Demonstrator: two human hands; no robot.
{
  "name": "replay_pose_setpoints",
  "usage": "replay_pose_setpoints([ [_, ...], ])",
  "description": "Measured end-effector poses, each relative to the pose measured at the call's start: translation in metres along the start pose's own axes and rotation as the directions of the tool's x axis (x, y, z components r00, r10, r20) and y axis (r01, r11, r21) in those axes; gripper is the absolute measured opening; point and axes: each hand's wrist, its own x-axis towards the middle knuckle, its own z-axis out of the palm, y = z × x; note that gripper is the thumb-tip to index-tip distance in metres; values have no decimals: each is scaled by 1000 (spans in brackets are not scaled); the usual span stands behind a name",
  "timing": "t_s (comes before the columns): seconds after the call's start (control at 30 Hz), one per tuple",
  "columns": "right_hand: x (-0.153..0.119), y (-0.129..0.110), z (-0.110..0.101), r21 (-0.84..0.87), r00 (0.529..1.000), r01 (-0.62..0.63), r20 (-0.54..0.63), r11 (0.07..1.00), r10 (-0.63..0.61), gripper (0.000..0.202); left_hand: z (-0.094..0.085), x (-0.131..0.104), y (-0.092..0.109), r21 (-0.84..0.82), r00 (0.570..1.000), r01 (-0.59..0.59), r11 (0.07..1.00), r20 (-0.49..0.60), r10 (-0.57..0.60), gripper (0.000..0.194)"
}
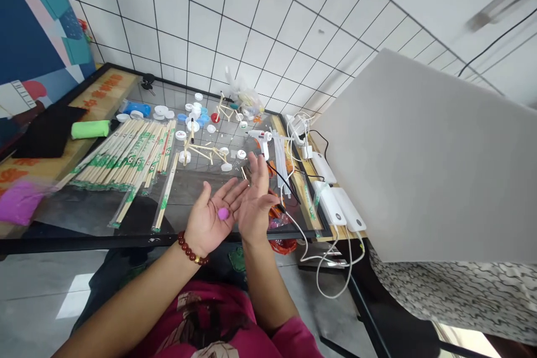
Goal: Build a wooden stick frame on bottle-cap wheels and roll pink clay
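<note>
A small purple clay ball point(224, 213) rests on the upturned palm of my left hand point(215, 215), whose fingers are stretched out and which wears a beaded bracelet point(193, 251). Beside it, my right hand point(254, 204) is raised with its fingers extended and nothing in its grasp; its edge meets the left fingertips. Just beyond the hands lie a white glue gun point(260, 140) and a frame of joined sticks point(205, 150) with bottle-cap wheels. A second stick frame point(226, 107) stands farther back.
Many wrapped chopsticks point(126, 154) cover the table's left part, near a green clay pack point(90, 129) and a purple pack point(20, 201). Loose bottle caps point(196, 109) lie at the back. Glue sticks point(280, 162), white power banks point(333, 204) and cables line the right edge.
</note>
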Motion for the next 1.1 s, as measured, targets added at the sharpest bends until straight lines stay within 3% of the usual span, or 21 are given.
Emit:
replay_pose_setpoints([
  [0.13, 7, 2, -7, -58, 1000, 23, -9, 998, -24, 88, 4, -1, 3, -20, 999, -46, 999, 3, 47, 74],
  [0.37, 12, -18, 9, -452, 998, -43, 27, 891, 63, 63, 11, -11, 1, 23, 992, -125, 992, -21, 126, 67],
  [0.53, -9, -23, 20, -473, 999, 7, 40, 881, 13, 64, 22, -11, 7, 59, 984, -175, 983, 55, 172, 78],
  [0.73, -1, -18, 9, -518, 984, 84, -91, 851, -152, 76, 15, -9, 0, 103, 988, -153, 983, 6, 153, 71],
  [0.87, -6, -16, 5, -552, 971, 126, -102, 824, -216, 78, 18, -9, 1, 191, 988, -149, 970, -22, 156, 82],
  [1.1, -5, -18, 6, -548, 963, 95, -160, 831, -215, 82, 18, -8, -5, 344, 982, -168, 924, -22, 187, 75],
])
